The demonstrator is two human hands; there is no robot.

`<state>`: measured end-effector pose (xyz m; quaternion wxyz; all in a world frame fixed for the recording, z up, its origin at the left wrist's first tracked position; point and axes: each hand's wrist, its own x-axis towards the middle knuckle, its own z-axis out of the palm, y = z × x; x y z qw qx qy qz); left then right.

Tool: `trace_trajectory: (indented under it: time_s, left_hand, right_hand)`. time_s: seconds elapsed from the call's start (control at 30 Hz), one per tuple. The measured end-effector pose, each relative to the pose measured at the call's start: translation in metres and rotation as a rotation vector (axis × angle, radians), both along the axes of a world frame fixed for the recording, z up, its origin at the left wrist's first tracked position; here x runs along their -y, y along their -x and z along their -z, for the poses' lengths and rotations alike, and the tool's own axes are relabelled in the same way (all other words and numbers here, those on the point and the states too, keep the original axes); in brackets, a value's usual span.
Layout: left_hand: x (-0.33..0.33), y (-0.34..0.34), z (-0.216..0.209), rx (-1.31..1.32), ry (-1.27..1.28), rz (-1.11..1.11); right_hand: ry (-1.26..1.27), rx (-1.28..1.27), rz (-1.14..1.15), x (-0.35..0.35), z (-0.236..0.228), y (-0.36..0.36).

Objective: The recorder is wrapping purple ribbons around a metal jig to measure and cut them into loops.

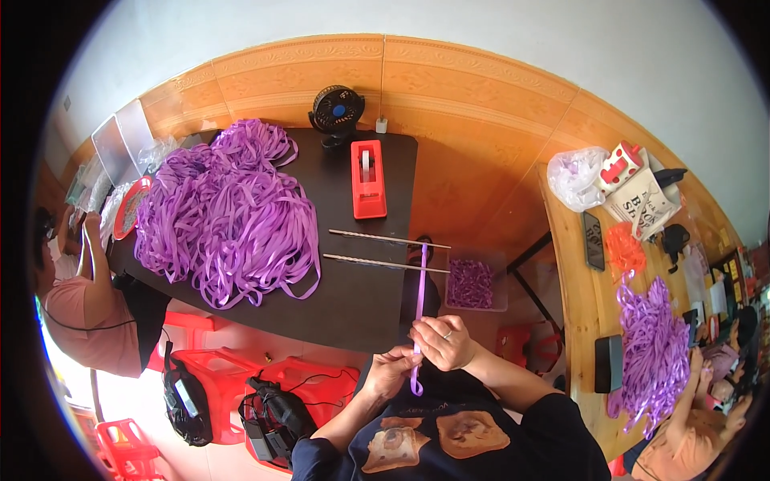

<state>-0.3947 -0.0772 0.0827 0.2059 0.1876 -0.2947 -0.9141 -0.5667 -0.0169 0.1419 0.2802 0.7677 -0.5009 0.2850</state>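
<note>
A narrow purple ribbon runs from two thin metal rods down to my hands. The rods lie side by side across the right edge of the dark table and stick out past it. My right hand is closed around the ribbon. Just below it and to the left, my left hand pinches the ribbon, and a small looped end hangs beneath the fingers. Whether the ribbon goes around the rods or only lies across them, I cannot tell.
A large heap of purple ribbon covers the dark table's left part, near a red tape dispenser and a black fan. A bin of purple pieces stands below the rods. Co-workers sit left and far right, near a wooden table.
</note>
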Motion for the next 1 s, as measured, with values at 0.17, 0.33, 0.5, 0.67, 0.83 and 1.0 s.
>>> trace_trajectory:
  time_s: [0.17,0.33,0.5,0.67,0.83,1.0]
  left_hand:
    - [-0.003,0.000,-0.004,-0.016,-0.042,-0.023]
    - [-0.005,-0.002,-0.021,-0.059,-0.057,-0.037]
    - [-0.002,-0.001,-0.020,-0.303,-0.278,0.087]
    - [0.006,0.011,0.009,-0.069,-0.332,0.048]
    - [0.016,0.047,0.005,0.084,-0.092,0.085]
    - [0.024,0.089,0.004,0.177,0.143,-0.020]
  right_hand:
    - [-0.012,-0.006,0.005,-0.001,0.000,-0.001]
    - [0.018,0.021,0.003,0.000,-0.015,-0.004]
    - [0.078,0.112,0.000,0.012,-0.048,-0.002]
    - [0.033,0.344,-0.004,0.039,-0.094,0.024]
    - [0.016,0.590,-0.037,0.093,-0.109,0.079]
    - [-0.368,1.205,-0.016,0.139,-0.072,0.132]
